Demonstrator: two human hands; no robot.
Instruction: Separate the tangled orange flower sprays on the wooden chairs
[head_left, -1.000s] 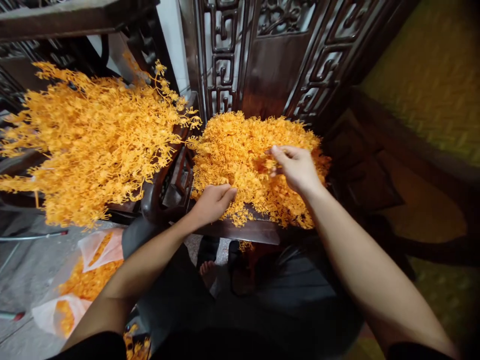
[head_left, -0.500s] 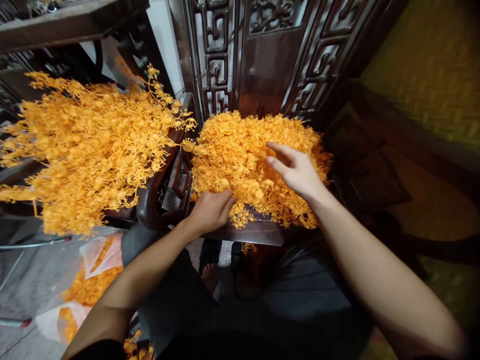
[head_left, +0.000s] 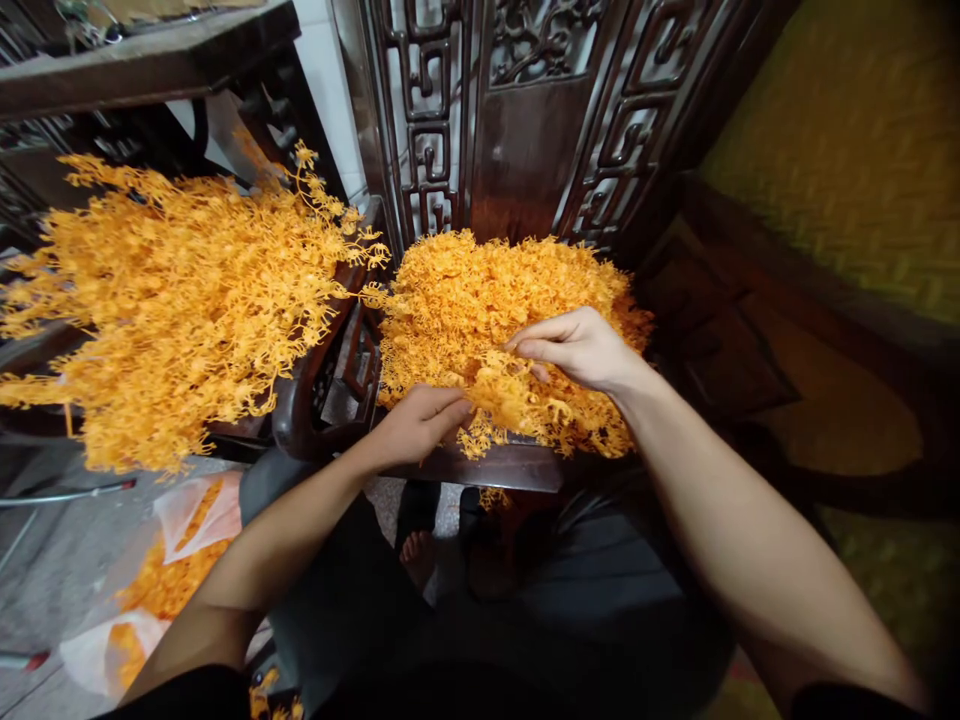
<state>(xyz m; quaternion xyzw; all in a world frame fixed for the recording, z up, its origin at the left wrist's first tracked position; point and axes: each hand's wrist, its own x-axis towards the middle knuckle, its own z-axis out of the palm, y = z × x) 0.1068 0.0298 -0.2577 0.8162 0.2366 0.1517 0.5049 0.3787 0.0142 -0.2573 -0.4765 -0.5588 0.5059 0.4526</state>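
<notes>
A bag (head_left: 174, 508) holds orange clusters (head_left: 169, 582); near the seat (head_left: 491, 468)'s front edge, left hand (head_left: 421, 425) and right hand (head_left: 581, 348) pinch sprigs (head_left: 504, 388), fingertips together, before a heap (head_left: 491, 285).

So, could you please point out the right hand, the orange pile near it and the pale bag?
Right hand (head_left: 581, 346): head view, middle of the hand.
Orange pile (head_left: 491, 300): head view, its upper middle.
Pale bag (head_left: 220, 524): head view, its upper plastic flap.

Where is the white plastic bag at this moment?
In the head view, the white plastic bag is at the lower left on the grey floor, beside the person's left forearm and below the leftmost orange heap.
</notes>
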